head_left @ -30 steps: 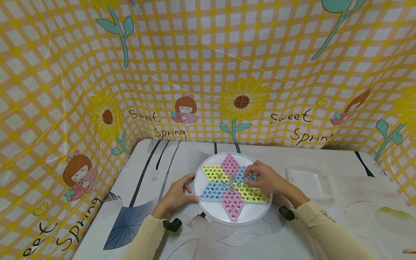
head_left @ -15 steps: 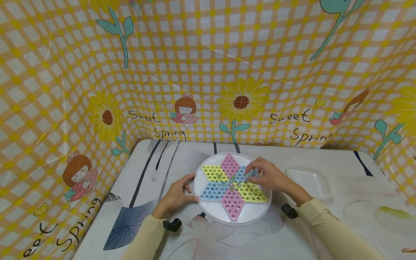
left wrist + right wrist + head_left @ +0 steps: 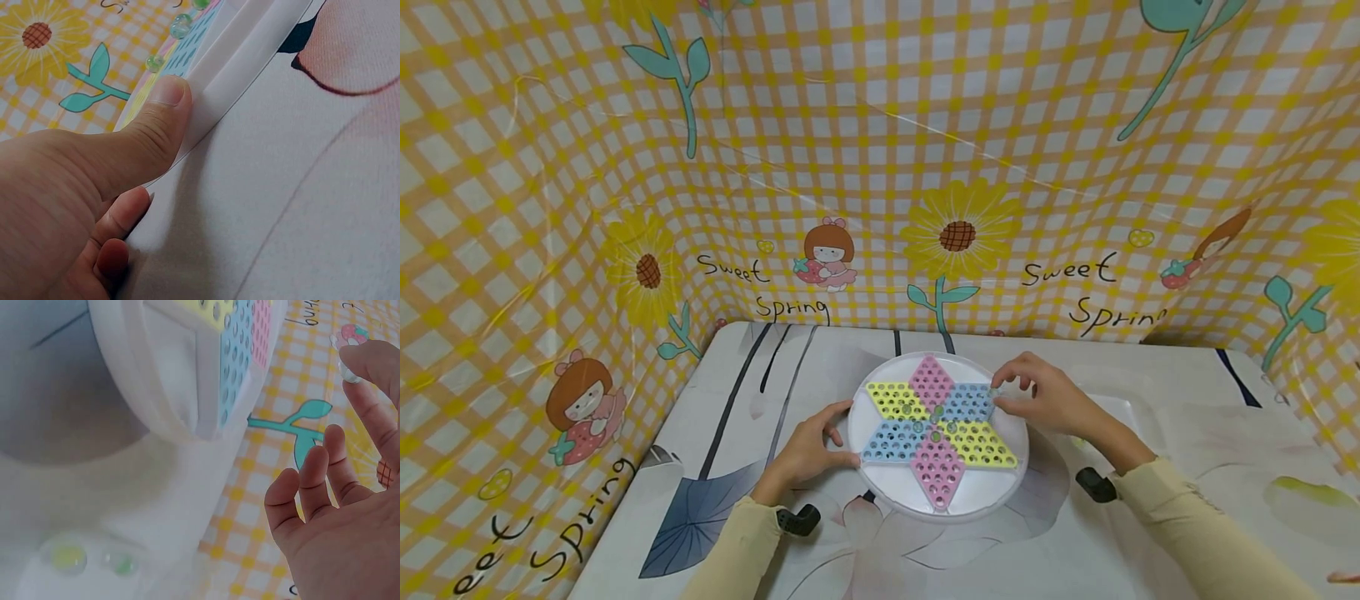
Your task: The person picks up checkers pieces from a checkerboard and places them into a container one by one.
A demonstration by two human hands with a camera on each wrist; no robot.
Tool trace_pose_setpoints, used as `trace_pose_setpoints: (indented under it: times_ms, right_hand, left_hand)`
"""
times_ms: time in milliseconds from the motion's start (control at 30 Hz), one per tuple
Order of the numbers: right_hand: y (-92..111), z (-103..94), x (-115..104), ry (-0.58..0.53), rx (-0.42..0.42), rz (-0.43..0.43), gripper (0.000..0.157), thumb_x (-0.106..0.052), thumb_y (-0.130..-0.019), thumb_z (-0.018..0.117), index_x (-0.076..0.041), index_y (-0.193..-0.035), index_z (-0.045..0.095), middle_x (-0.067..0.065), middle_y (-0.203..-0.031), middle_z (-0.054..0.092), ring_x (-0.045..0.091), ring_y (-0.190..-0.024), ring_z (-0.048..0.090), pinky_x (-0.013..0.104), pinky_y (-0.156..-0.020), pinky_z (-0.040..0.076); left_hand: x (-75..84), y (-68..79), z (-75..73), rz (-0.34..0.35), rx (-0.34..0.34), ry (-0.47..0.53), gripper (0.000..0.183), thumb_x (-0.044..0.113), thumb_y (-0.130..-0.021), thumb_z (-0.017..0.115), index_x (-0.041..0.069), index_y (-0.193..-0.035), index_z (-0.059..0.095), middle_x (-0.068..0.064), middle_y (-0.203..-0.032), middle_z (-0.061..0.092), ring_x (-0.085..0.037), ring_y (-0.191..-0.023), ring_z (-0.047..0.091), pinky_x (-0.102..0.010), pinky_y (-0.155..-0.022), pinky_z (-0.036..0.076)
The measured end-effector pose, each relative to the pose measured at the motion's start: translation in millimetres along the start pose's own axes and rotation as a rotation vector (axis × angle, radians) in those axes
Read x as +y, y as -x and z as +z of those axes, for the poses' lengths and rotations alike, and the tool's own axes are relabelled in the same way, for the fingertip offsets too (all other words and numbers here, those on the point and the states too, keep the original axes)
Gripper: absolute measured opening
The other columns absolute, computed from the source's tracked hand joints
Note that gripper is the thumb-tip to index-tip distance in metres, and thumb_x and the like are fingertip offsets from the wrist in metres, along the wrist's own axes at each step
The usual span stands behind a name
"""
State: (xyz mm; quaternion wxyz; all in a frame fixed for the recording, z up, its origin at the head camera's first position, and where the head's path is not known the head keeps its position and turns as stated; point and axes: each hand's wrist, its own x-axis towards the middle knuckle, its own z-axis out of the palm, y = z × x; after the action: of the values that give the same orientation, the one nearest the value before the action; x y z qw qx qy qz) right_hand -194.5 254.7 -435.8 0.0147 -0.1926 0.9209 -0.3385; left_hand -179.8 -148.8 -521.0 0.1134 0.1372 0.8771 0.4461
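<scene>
Small clear glass-looking marble [image 3: 349,374], pinched between thumb and forefinger of the right hand [image 3: 1043,396]; other three fingers bent loosely, clear of it. From here it sits at the outer corner of the board's far-right blue section; mostly covered by fingertips, so can't tell whether it touches a hole or hangs just above.

Should handle as light, hard, smooth, slippery, apt to roll or pop out if squeezed off-centre. Best hold: two fingertip pads on opposite sides at the widest part, lower half left free.

Round white plastic board with a pink, yellow and blue star [image 3: 981,485] probably light and stiff, could slide; outer rim is the place to steady it. Left hand [image 3: 808,446] does so: thumb laid on the rim, forefinger apart from it, touching farther round.

Right forearm reaches in from the near right, wrist above the transparent plastic tray [image 3: 1126,403], palm turned toward the board.
</scene>
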Motion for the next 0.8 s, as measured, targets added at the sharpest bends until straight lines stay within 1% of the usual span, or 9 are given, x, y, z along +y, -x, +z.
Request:
trace_pose_setpoints:
  times_ms: [167,367,467,667,800]
  right_hand:
    - [6,-10.6,4,0.034,0.038,0.009,0.018,-0.020,-0.089,0.082,-0.018,-0.104,0.073,0.010,-0.112,0.058,0.025,-0.093,0.050,0.037,-0.072,0.043]
    - [14,-20.7,14,0.072,0.107,-0.009,0.018,-0.019,-0.088,0.083,-0.020,-0.103,0.072,0.002,-0.106,0.058,0.026,-0.091,0.050,0.035,-0.072,0.045]
    - [18,-25.1,19,0.082,0.138,-0.020,0.017,-0.019,-0.088,0.083,-0.021,-0.101,0.072,0.000,-0.105,0.057,0.023,-0.089,0.049,0.034,-0.071,0.044]
    - [29,-36.3,27,0.119,0.207,-0.069,0.018,-0.016,-0.086,0.084,-0.022,-0.099,0.072,-0.002,-0.102,0.055,0.015,-0.083,0.046,0.030,-0.067,0.044]
    - [37,-47.0,34,0.130,0.246,-0.064,0.019,-0.016,-0.086,0.085,-0.021,-0.100,0.073,-0.001,-0.100,0.054,0.014,-0.083,0.044,0.027,-0.066,0.042]
  left_hand:
    - [0.7,-0.3,0.0,-0.007,-0.002,0.006,0.094,0.023,-0.075,0.094,0.019,-0.155,0.046,0.000,-0.090,0.061,-0.016,-0.066,0.042,-0.028,-0.061,0.037]
    - [0.5,0.0,-0.2,-0.012,0.000,0.004,0.094,0.023,-0.074,0.094,0.019,-0.155,0.046,0.000,-0.090,0.061,-0.016,-0.066,0.043,-0.028,-0.061,0.037]
    - [-0.2,0.1,-0.2,-0.015,-0.001,0.004,0.094,0.023,-0.074,0.094,0.019,-0.155,0.046,-0.001,-0.090,0.060,-0.017,-0.067,0.043,-0.028,-0.060,0.037]
    - [-0.2,0.2,0.0,-0.013,0.000,-0.003,0.093,0.023,-0.075,0.094,0.019,-0.155,0.046,0.000,-0.090,0.060,-0.016,-0.067,0.043,-0.028,-0.060,0.037]
    - [-0.2,0.0,0.3,-0.010,-0.001,0.000,0.094,0.023,-0.075,0.094,0.018,-0.155,0.045,0.000,-0.090,0.060,-0.016,-0.067,0.043,-0.028,-0.060,0.037]
